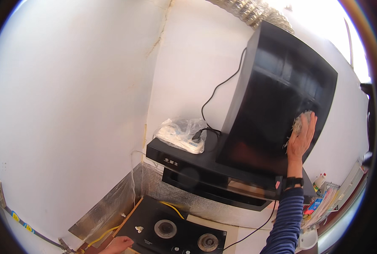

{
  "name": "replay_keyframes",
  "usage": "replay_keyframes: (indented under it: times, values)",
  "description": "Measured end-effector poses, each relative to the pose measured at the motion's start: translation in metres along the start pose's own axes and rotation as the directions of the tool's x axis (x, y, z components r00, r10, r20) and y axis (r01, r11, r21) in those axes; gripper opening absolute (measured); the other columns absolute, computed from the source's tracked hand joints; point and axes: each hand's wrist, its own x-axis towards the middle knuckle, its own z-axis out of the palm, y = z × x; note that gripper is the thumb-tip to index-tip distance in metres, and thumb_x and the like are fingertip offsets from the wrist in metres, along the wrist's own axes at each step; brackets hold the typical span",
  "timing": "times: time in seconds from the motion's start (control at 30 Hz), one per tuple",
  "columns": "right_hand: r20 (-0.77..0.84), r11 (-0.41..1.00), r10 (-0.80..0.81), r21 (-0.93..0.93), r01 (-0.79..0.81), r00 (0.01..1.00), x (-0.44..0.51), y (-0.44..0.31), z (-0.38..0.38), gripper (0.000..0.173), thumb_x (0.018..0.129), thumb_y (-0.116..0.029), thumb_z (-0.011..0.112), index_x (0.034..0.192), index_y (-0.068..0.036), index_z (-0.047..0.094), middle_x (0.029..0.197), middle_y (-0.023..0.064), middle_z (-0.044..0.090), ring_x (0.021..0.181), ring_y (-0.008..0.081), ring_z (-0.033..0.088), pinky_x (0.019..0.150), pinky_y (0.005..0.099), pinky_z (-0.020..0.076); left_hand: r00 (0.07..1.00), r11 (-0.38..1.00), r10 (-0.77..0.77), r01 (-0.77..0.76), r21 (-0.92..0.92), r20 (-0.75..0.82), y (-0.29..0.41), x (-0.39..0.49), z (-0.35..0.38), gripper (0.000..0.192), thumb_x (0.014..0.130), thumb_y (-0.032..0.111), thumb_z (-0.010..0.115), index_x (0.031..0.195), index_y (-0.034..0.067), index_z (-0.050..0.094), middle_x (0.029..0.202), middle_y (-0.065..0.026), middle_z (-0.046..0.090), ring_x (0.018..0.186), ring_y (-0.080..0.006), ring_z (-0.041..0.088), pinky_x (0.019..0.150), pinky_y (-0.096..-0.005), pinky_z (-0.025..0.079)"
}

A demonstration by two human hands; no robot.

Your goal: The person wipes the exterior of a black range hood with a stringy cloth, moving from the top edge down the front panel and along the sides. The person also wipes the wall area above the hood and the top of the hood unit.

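My right hand (302,139) presses a crumpled, pale, stringy scrubbing wad (299,123) flat against the glossy black front of a range hood (264,104). The wad shows past the fingers, and a dark band is on that wrist. Low in the picture, my left hand (118,244) is beside the left front edge of a black two-burner gas cooktop (188,235). Its fingers look curled, but the picture's lower rim cuts off part of the arm, and whether it grips anything is unclear.
A plastic bag with white contents and a plug (182,136) lies on the hood's ledge. A black cord (220,85) runs up the wall. A foil duct (255,12) meets the hood's top. At right stands a wire rack (326,200) with bottles and packets.
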Motion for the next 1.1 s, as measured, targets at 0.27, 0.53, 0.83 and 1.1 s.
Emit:
replay_keyframes:
  times: [0.27, 0.53, 0.83, 1.1]
  values:
    - [0.014, 0.981, -0.147, 0.128, 0.144, 0.989, 0.091, -0.098, 0.058, 0.054, 0.095, 0.006, 0.057, 0.145, -0.014, 0.065, 0.165, 0.0158, 0.048, 0.157, 0.0401, 0.041, 0.128, 0.0487, 0.0339, 0.934, 0.949, 0.272, -0.221, 0.224, -0.232, 0.063, 0.047, -0.009, 0.018, 0.097, 0.025, 0.075, 0.098, 0.008, 0.078, 0.086, -0.0130, 0.077, 0.083, -0.0368, 0.073, 0.074, -0.0465, 0.057]
    - [0.072, 0.910, -0.414, 0.036, 0.413, 0.907, 0.203, -0.164, 0.115, 0.040, 0.094, -0.004, 0.065, 0.132, -0.015, 0.070, 0.152, 0.0104, 0.061, 0.152, 0.0364, 0.047, 0.126, 0.0493, 0.0372, 0.308, 0.397, 0.916, -0.608, 0.688, -0.256, 0.259, 0.107, -0.038, 0.044, 0.087, 0.014, 0.083, 0.128, 0.006, 0.069, 0.131, -0.0177, 0.064, 0.120, -0.0383, 0.060, 0.105, -0.0505, 0.047]
    - [0.543, 0.734, -0.465, -0.205, 0.647, 0.699, 0.185, -0.214, 0.101, 0.012, 0.085, -0.010, 0.069, 0.096, -0.011, 0.073, 0.101, 0.0063, 0.067, 0.105, 0.0305, 0.065, 0.103, 0.0490, 0.0491, 0.087, 0.152, 0.988, -0.612, 0.776, -0.125, 0.344, 0.163, -0.003, 0.075, 0.086, 0.045, 0.083, 0.148, 0.010, 0.062, 0.150, -0.0143, 0.058, 0.143, -0.0314, 0.052, 0.123, -0.0568, 0.034]
    - [0.861, 0.655, -0.436, 0.106, 0.749, 0.260, 0.043, -0.259, 0.070, 0.011, 0.084, -0.013, 0.070, 0.087, -0.016, 0.080, 0.099, 0.0034, 0.068, 0.106, 0.0262, 0.067, 0.095, 0.0438, 0.0486, 0.046, 0.137, 0.989, -0.619, 0.773, -0.138, 0.354, 0.191, -0.003, 0.069, 0.079, 0.053, 0.086, 0.132, 0.015, 0.065, 0.135, -0.0062, 0.060, 0.136, -0.0259, 0.053, 0.123, -0.0547, 0.034]
